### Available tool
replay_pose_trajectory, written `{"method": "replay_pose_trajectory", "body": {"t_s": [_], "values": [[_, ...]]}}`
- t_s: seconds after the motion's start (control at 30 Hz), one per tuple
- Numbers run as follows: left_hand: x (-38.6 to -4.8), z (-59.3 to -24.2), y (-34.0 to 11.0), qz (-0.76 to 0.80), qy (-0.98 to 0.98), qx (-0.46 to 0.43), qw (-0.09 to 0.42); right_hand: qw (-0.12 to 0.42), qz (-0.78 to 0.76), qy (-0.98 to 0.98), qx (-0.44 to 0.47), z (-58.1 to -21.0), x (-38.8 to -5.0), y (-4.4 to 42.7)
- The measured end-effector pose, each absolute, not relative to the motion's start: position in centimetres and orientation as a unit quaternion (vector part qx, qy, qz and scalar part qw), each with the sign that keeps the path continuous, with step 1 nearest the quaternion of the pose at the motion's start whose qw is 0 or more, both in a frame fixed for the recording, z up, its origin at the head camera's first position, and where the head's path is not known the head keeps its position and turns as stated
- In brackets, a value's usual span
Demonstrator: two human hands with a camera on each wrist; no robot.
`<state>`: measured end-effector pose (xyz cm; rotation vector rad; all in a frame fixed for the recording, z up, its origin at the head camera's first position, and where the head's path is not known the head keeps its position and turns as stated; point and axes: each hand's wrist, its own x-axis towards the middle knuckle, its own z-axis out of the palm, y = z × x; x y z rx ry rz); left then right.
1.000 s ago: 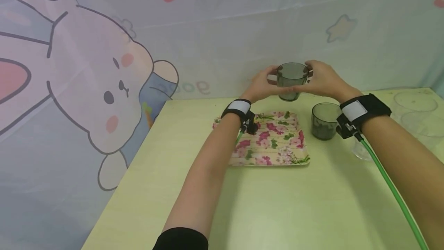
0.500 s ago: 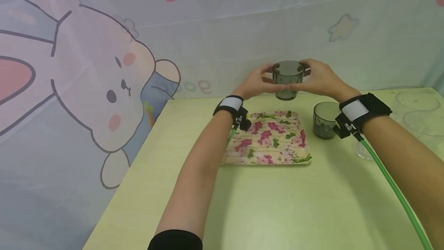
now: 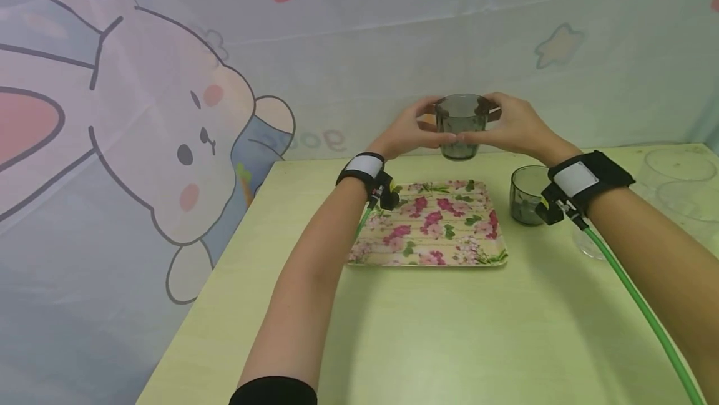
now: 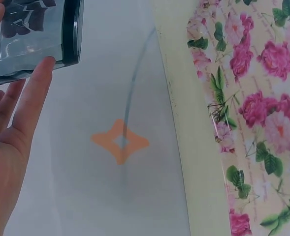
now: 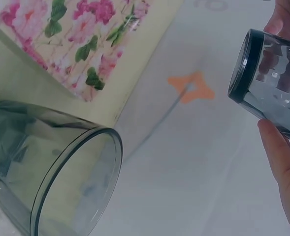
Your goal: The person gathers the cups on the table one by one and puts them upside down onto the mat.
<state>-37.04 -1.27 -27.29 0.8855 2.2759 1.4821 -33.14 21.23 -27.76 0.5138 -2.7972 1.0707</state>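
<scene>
A smoky grey glass point(image 3: 462, 125) is held upright in the air beyond the floral tray point(image 3: 432, 224), its base clear of the table. My left hand point(image 3: 409, 129) grips its left side and my right hand point(image 3: 513, 124) its right side, thumbs meeting at the front. In the left wrist view the glass point(image 4: 34, 39) lies against the fingers of my left hand point(image 4: 12, 132). The right wrist view shows the glass point(image 5: 277, 83) with my right hand point(image 5: 285, 162) at its side.
A second grey glass point(image 3: 527, 196) stands right of the tray, near my right wrist. Clear glassware point(image 3: 591, 244) is partly hidden by the right wrist gear, and more clear vessels point(image 3: 682, 183) stand at the far right. A printed cloth point(image 3: 359, 49) hangs behind the table.
Both hands have carried the glass slightly left and a little higher, their hold unchanged. The tray and the second glass appear shifted slightly right in the view.
</scene>
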Motion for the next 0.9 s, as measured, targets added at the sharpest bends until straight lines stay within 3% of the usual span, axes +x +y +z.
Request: {"method": "replay_pose_trajectory", "body": {"t_s": [0.43,0.9], "values": [[-37.1,-26.6,-2.0,0.525,0.784,0.301,0.137,0.065,0.357,-0.917,0.165,-26.8,-32.6,20.3],[-34.8,-24.7,-3.2,0.524,0.792,0.287,0.123,0.073,0.353,-0.917,0.169,-25.2,-31.7,19.3]]}}
